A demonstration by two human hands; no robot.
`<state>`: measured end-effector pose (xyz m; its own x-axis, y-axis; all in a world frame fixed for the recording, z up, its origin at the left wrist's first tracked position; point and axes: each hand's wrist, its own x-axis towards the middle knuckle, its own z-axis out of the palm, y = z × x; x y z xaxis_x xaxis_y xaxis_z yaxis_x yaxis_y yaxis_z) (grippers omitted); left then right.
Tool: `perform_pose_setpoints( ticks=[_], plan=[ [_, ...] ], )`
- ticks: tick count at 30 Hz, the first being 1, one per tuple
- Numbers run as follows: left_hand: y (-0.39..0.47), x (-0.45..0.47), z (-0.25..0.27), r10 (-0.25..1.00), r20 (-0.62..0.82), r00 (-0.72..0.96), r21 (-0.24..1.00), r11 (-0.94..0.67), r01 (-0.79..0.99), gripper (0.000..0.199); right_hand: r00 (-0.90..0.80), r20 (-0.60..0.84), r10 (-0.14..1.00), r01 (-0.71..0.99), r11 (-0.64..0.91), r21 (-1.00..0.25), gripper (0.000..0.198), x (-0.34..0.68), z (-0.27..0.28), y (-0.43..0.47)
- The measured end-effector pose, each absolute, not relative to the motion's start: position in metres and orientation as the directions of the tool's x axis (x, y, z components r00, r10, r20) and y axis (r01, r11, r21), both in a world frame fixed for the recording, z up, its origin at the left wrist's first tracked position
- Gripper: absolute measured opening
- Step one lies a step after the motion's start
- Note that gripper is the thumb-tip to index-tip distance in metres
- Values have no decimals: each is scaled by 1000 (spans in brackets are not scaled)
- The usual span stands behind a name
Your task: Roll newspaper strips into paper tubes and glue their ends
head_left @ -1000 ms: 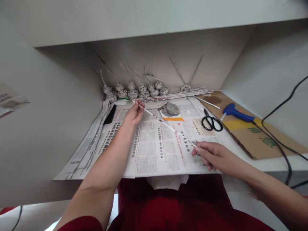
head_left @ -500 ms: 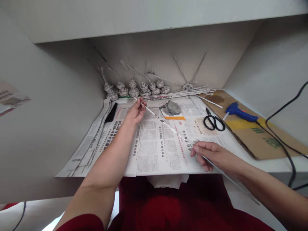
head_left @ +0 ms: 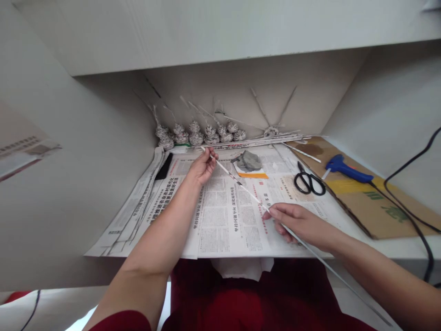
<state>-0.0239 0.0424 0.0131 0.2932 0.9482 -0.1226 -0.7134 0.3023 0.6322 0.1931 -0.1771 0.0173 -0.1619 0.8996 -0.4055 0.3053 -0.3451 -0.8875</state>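
Observation:
A long, thin newspaper stick (head_left: 241, 185) slants from upper left to lower right above the spread newspaper (head_left: 220, 230). Near its far end, my left hand (head_left: 204, 166) is closed on it, a short tip showing past the fingers. My right hand (head_left: 289, 223) pinches the same stick further down between thumb and fingers. Beyond that hand, its pale tail (head_left: 344, 282) runs past the table edge along my right forearm. Between the hands and the back wall lies a grey crumpled cloth (head_left: 248, 161) on a white and orange card (head_left: 253, 175).
Several woven paper gourds (head_left: 211, 134) line the back wall, beside a bundle of paper sticks (head_left: 262, 139). Newspaper strips (head_left: 138, 202) lie at left. Black scissors (head_left: 309, 183) and a blue glue gun (head_left: 349, 169) on cardboard (head_left: 379, 207) are at right; its cord trails off. A shelf overhangs.
My right hand has shifted left along the stick, a little closer to my left hand, which keeps its hold. The whole view has tilted slightly, so things sit lower in it.

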Motion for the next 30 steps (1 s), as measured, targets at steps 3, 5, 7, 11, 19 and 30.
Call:
perform_pose_setpoints(
  ticks=[3,5,7,11,19,30],
  plan=[
    [40,-21,11,941,-102,322,653,307,-692,20,-107,-247,963,455,-173,-874,33,181,18,-166],
    [40,-21,11,941,-92,327,653,305,-694,21,-101,-186,977,455,-122,-882,33,177,16,-163],
    [40,-22,12,938,-96,334,637,316,-704,21,-164,-261,951,294,-205,-933,35,178,14,-163],
    [39,-22,14,929,-115,351,596,347,-724,18,-375,-387,843,-49,-435,-899,36,181,11,-163],
    [37,-18,11,936,-104,335,664,316,-678,17,-98,-73,993,491,-15,-871,31,170,16,-132],
    [31,-12,10,923,-91,374,686,330,-649,16,-260,-296,919,172,-258,-951,42,160,12,-123]
  ],
)
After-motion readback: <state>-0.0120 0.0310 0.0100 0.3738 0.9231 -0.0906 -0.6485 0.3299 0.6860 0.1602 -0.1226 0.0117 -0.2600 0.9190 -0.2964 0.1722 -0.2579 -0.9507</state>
